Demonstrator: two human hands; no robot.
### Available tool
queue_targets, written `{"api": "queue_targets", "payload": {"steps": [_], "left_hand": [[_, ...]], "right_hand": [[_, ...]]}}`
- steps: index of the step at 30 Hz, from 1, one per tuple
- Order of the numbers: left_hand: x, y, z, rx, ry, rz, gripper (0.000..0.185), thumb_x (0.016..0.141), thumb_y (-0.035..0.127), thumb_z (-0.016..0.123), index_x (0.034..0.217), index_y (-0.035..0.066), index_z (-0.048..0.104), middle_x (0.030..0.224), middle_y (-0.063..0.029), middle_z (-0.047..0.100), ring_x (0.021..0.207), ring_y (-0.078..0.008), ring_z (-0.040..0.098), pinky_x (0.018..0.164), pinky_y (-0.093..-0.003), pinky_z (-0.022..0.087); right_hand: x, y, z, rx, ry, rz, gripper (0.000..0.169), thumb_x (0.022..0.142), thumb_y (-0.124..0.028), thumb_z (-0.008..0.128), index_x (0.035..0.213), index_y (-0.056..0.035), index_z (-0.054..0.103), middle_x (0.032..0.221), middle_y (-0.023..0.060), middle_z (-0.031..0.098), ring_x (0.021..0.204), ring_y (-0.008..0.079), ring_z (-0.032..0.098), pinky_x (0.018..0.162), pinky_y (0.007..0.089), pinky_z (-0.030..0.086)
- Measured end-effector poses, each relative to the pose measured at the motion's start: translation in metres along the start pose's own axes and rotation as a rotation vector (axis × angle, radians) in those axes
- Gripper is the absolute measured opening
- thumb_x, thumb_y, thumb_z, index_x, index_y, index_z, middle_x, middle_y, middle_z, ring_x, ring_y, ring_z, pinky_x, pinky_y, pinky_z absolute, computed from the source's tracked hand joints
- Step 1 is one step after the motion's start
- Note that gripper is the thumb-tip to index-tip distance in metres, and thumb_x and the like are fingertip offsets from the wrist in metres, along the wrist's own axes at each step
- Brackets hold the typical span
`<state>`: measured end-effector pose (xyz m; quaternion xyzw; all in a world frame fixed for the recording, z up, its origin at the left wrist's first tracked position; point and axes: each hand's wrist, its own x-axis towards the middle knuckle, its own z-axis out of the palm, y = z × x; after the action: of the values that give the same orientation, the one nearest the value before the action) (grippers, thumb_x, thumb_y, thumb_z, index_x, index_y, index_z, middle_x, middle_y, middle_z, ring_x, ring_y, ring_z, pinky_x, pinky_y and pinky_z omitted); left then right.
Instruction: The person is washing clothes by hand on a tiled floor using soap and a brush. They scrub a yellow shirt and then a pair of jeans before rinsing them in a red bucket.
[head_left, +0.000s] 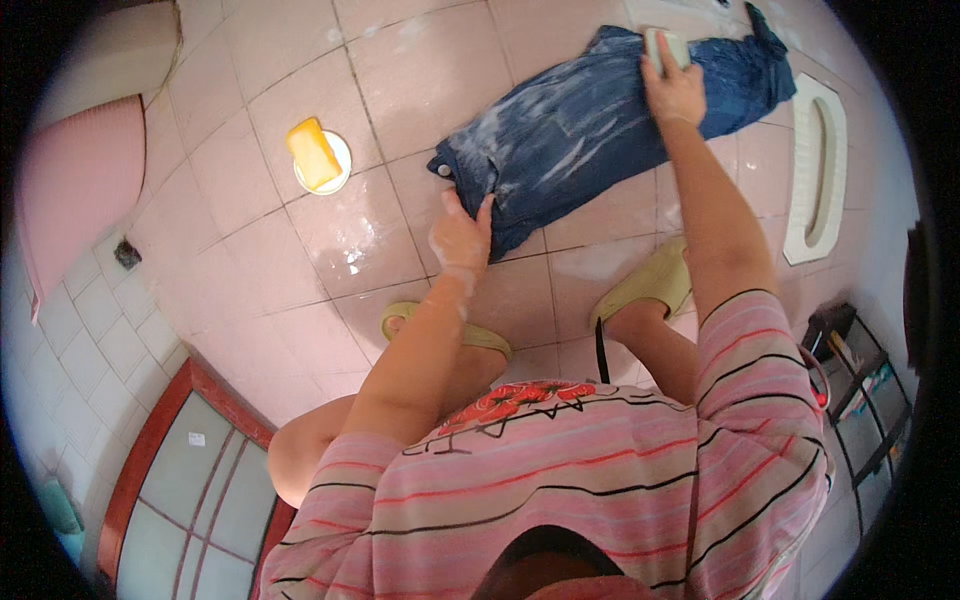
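Observation:
Wet dark-blue denim jeans (577, 131) lie stretched across the tiled floor, streaked with white suds, a metal button showing at the waistband. My left hand (459, 236) grips the waistband at the near left end, thumb on top of the cloth. Farther along the legs, my right hand (675, 94) holds a pale rectangular scrubbing block (679, 49) against the denim. Its underside is hidden, so I cannot tell whether it has bristles. Left of the jeans, a yellow bar of soap (313, 154) rests tilted on a round white dish (343, 161).
A white squat-toilet pan (817, 172) is set into the floor at right, close to the trouser legs. Pink tiles (360, 240) shine with water. My green slippers (645, 285) stand near the jeans. A black shelf rack (862, 405) and a red-framed door (187, 465) flank me.

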<state>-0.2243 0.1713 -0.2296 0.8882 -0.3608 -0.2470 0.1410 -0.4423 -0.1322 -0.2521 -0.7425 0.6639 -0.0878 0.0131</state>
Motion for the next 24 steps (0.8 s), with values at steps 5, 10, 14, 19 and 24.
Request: {"api": "queue_targets", "payload": {"steps": [5, 10, 14, 19, 24], "left_hand": [[0.022, -0.028, -0.015, 0.17, -0.174, 0.009, 0.045, 0.087, 0.038, 0.065, 0.112, 0.002, 0.056, 0.08, -0.0235, 0.065, 0.072, -0.0431, 0.063, 0.064, -0.0516, 0.049], [0.017, -0.101, -0.062, 0.248, -0.033, 0.079, 0.04, 0.088, 0.034, 0.063, 0.111, 0.002, 0.057, 0.086, -0.0218, 0.063, 0.078, -0.0434, 0.061, 0.069, -0.0507, 0.049], [0.026, -0.08, -0.057, 0.297, 0.187, 0.096, 0.045, 0.086, 0.029, 0.064, 0.121, 0.004, 0.052, 0.107, -0.0198, 0.057, 0.102, -0.0387, 0.055, 0.088, -0.0526, 0.041], [0.055, 0.019, -0.045, 0.316, 0.16, 0.527, 0.061, 0.084, 0.026, 0.063, 0.139, 0.009, 0.041, 0.145, -0.0133, 0.039, 0.135, -0.0365, 0.032, 0.112, -0.0545, 0.02], [0.085, 0.0, -0.025, 0.483, 0.069, 0.414, 0.057, 0.092, 0.036, 0.053, 0.145, 0.02, 0.039, 0.155, -0.0089, 0.027, 0.142, -0.0346, 0.021, 0.114, -0.0556, 0.016]], "right_hand": [[-0.141, -0.143, -0.031, 0.446, -0.446, -0.424, 0.053, 0.08, -0.039, 0.065, 0.131, -0.0304, 0.055, 0.106, 0.0248, 0.057, 0.098, 0.0399, 0.058, 0.082, 0.0498, 0.05], [-0.106, -0.085, -0.014, 0.13, -0.338, -0.719, 0.055, 0.075, -0.033, 0.07, 0.128, -0.0414, 0.055, 0.108, 0.0179, 0.055, 0.092, 0.0332, 0.06, 0.073, 0.0435, 0.054], [-0.015, 0.029, -0.006, 0.084, -0.059, -0.087, 0.06, 0.079, -0.039, 0.069, 0.135, -0.0448, 0.049, 0.1, 0.0159, 0.052, 0.082, 0.0324, 0.059, 0.068, 0.0432, 0.052], [-0.077, -0.076, -0.016, 0.26, -0.134, -0.203, 0.055, 0.076, -0.04, 0.069, 0.128, -0.0252, 0.058, 0.1, 0.0224, 0.055, 0.091, 0.0382, 0.059, 0.078, 0.0438, 0.052], [-0.06, -0.069, -0.037, 0.119, -0.808, -0.324, 0.052, 0.071, -0.035, 0.073, 0.12, -0.0215, 0.063, 0.108, 0.0215, 0.059, 0.094, 0.0369, 0.061, 0.078, 0.0434, 0.053]]}}
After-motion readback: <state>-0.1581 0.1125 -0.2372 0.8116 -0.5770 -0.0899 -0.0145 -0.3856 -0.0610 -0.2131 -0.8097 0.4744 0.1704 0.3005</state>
